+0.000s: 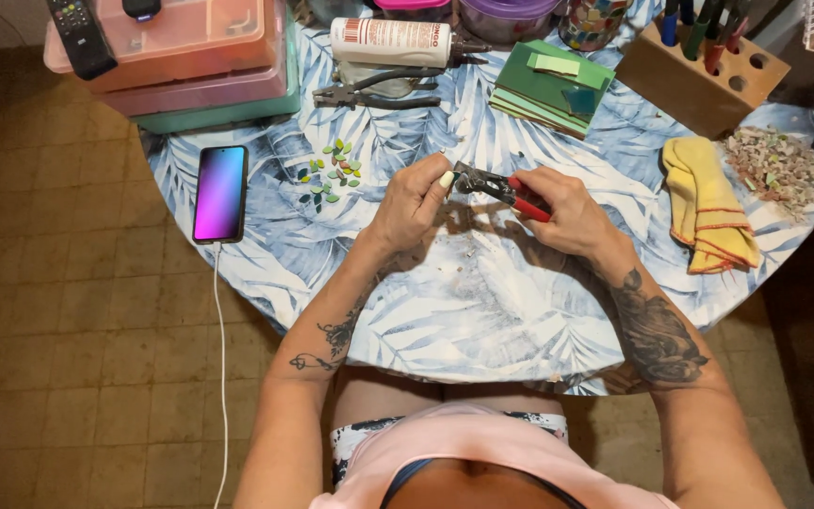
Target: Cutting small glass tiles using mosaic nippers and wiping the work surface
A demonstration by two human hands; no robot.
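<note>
I am in the middle of nipping a small piece: my right hand [567, 212] is wrapped around the red handles of the nippers [501, 187], fingers curled tight about them, with the metal head pointing left toward my other hand. My left hand [414, 203] is drawn into a loose fist just left of that head, thumb and forefinger pinched together at the jaws; whatever sits between them is too small for me to make out, though I judge it to be a bit of tile held up for trimming. Both hands hover just above the round table [482, 311] with its blue leaf-print cloth, near its middle, where pale crumbs lie under them. The next move, as I judge it, calls for a steady pinch on the left and a firm, even squeeze on the right, keeping the fingertip clear of the cutting edge. To the left, a scatter of small green cut pieces [332, 174] lies near a phone [220, 193] on its cable; farther off lie a stack of green tiles [548, 87] and a second pair of pliers [374, 92], and to the right a folded yellow cloth [708, 203].
</note>
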